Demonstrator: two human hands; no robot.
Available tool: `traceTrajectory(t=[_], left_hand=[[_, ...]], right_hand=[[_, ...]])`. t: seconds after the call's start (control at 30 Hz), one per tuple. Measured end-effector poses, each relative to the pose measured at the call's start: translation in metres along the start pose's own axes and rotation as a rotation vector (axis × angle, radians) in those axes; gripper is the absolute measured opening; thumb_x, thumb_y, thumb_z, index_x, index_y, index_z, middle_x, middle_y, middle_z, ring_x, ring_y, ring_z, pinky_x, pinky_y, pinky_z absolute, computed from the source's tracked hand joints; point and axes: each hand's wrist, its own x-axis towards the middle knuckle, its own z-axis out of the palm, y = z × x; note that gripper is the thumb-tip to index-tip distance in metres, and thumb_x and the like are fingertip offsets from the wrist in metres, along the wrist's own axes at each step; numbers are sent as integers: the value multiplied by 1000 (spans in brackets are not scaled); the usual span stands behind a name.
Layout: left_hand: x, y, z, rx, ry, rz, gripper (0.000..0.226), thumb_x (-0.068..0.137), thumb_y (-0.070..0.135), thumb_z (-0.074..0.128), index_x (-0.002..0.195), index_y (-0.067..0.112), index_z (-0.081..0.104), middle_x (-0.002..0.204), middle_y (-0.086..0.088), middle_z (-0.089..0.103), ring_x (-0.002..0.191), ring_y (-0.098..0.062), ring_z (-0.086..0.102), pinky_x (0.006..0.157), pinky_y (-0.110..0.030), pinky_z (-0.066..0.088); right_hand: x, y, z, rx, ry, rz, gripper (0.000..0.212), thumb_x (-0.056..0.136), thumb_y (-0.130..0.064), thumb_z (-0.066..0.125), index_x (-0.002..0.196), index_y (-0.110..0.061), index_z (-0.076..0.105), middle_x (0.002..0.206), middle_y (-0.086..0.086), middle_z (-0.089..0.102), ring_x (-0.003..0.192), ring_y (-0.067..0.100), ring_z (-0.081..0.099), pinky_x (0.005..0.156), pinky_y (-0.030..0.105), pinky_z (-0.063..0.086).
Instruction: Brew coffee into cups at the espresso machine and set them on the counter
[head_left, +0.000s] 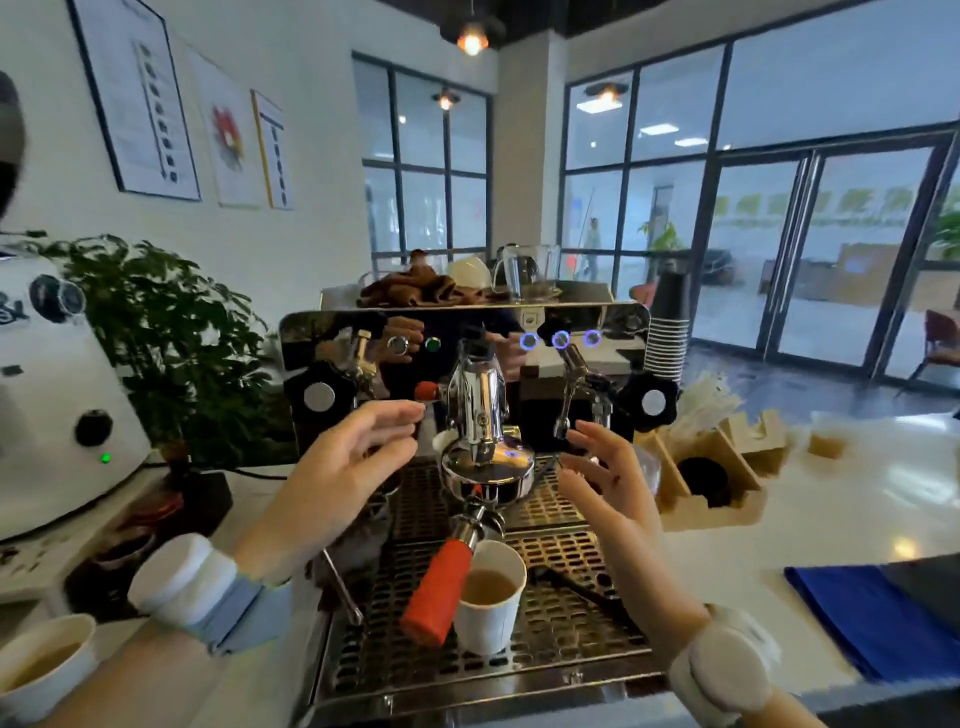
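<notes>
- Left hand: raised in front of the machine, fingers spread and nearly straight, holding nothing. Fingertips lie close to the small red lever knob on the left of the group head; contact cannot be confirmed. Judgement: positioned to work that lever.
- Right hand: raised on the other side of the group head, fingers loosely spread, empty. It sits just in front of the steam wand, apparently not touching it.
- Both hands flank the group head, well above the cup; neither is near enough to lift it.
- Portafilter: locked in under the group head, red handle pointing toward the viewer.
- Cup: white paper, upright on the drip tray, just right of the handle and touching or nearly touching it. Light brown liquid inside, roughly half full. Placed below the spout to catch the pour; no stream is discernible.
- Second cup: lower left, on the counter, also holding brown liquid. Judgement: one cup delivered, one left to move.
- Surroundings: grinder at far left, plant behind it, stacked cups right of the machine, blue cloth on the counter at lower right.
- Risk: the handle overhangs the cup rim, so lifting straight up could snag it.
</notes>
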Motion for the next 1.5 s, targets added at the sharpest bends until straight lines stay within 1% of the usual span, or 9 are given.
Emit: traceTrajectory(t=[0.27,0.37,0.47,0.6,0.77,0.9,1.13,1.27,1.5], left_hand=[[34,50,-21,34,31,203,26,92,20,59,116,30,64,116,16,67,111,1,60,93,-24,46],[47,62,-28,90,43,262,24,92,18,59,113,30,64,113,15,68,107,3,61,87,-17,48],[59,65,-31,177,50,282,23,93,16,59,113,26,64,111,12,68,102,4,61,81,-9,48],[67,58,-30,336,61,281,21,93,18,59,113,26,64,108,13,67,99,2,62,88,-27,49],[71,40,-31,480,78,279,20,93,24,58,112,29,63,104,14,66,99,3,59,89,-26,47],[75,28,-32,603,88,287,22,93,29,57,114,29,63,105,10,65,103,-11,59,90,-33,47],[79,22,-29,784,127,309,23,94,43,49,113,39,60,98,21,59,96,-11,57,69,-32,46],[78,17,-27,855,167,310,24,94,49,45,112,42,60,100,22,59,100,-10,57,66,-30,46],[78,13,-27,860,217,319,26,94,53,40,105,43,61,104,19,64,109,-9,53,66,-31,44]], right_hand=[[40,-60,6,-23,-59,-151,49,78,-30,66,121,-43,48,123,-20,55,110,-5,56,88,18,50],[59,-81,4,-67,-37,-207,45,86,-20,66,124,-34,47,121,-16,56,102,-7,59,76,10,51],[86,-97,3,-164,-17,-222,45,86,-19,64,127,-27,45,123,-9,54,105,3,58,82,16,52],[127,-109,-5,-340,10,-187,45,87,-22,62,129,-20,44,112,-7,50,93,2,54,59,10,48],[169,-87,-27,-716,104,-68,43,86,-19,60,125,-12,46,103,7,49,68,7,49,49,11,35],[187,-68,-49,-880,61,62,47,80,-11,64,124,-12,47,118,15,54,85,23,54,64,24,40],[200,-65,-59,-1182,-119,79,55,78,-18,71,126,-11,44,116,17,58,99,31,57,82,36,48],[208,-69,-52,-1320,-176,63,49,79,-21,73,119,-10,46,104,12,60,94,30,57,69,31,41],[221,-69,-49,-1421,-260,47,40,82,-11,68,106,-9,35,98,20,62,85,34,59,69,38,44]])
